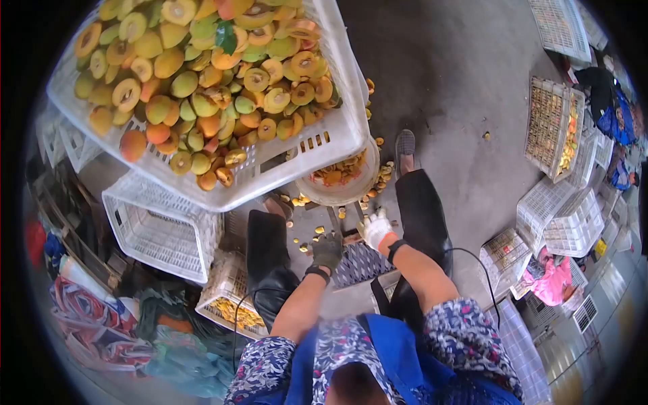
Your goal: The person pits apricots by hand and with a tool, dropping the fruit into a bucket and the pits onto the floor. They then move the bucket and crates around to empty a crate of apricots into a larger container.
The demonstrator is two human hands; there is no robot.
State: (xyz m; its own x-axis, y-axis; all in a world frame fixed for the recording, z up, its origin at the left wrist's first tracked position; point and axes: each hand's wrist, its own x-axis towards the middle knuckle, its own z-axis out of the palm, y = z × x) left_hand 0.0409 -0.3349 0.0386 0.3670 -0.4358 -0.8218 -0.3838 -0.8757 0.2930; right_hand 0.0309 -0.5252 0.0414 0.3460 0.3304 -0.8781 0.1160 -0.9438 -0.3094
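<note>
My left hand (327, 251), in a dark grey glove, hovers low between my knees with its fingers apart and nothing visible in it. Just to its right is my right hand (375, 228), in a white glove, its fingers loosely spread and pointing forward. Between the two hands shows a small brown wooden piece (352, 238). Ahead of them stands a white bucket (370, 177) holding cut fruit pieces. A large white crate (270, 177) rises above it at the upper left, heaped with halved apricots (196, 104) and a green leaf (226, 38).
Apricot pieces (319, 230) lie scattered on the floor around the bucket. An overturned white crate (158, 226) and a crate of apricots (233, 304) are at left. Stacked crates (555, 128) line the right side, near a pink cloth (550, 280). Plastic sheets (101, 317) lie lower left.
</note>
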